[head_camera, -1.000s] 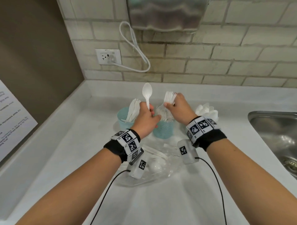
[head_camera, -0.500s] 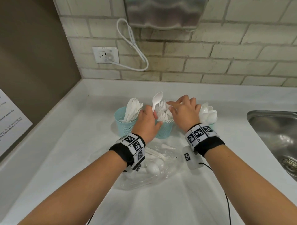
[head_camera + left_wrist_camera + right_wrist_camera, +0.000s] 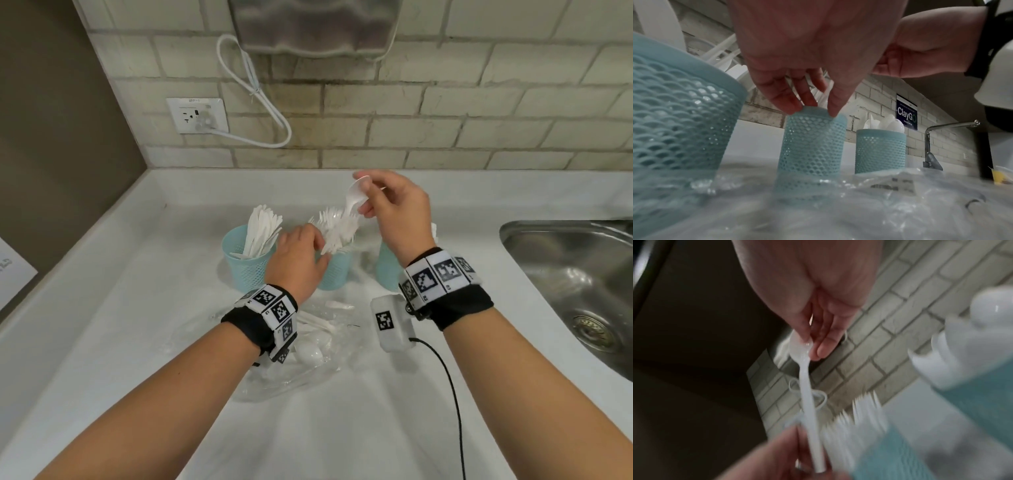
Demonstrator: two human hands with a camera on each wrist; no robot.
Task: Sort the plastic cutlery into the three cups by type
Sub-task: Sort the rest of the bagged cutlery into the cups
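Three pale blue mesh cups stand in a row. The left cup [image 3: 248, 263] [image 3: 680, 116] holds knives, the middle cup [image 3: 334, 272] [image 3: 812, 142] forks, and the right cup [image 3: 387, 267] [image 3: 879, 151] spoons; my right wrist half hides the right cup in the head view. A white spoon [image 3: 352, 202] [image 3: 807, 395] slants above the fork cup. My right hand [image 3: 364, 197] [image 3: 809, 345] pinches its bowl. My left hand [image 3: 320, 251] [image 3: 813, 108] is at the fork cup's rim, fingers curled round the handle's lower end.
A clear plastic bag [image 3: 308, 346] with loose white cutlery lies on the counter under my wrists. A steel sink [image 3: 575, 284] is at the right. A wall socket [image 3: 197, 114] with a white cable and a brick wall stand behind the cups.
My right hand dropped its forks into the middle cup, rose and took the spoon's bowl. My left hand has lowered and tilted the spoon to the right.
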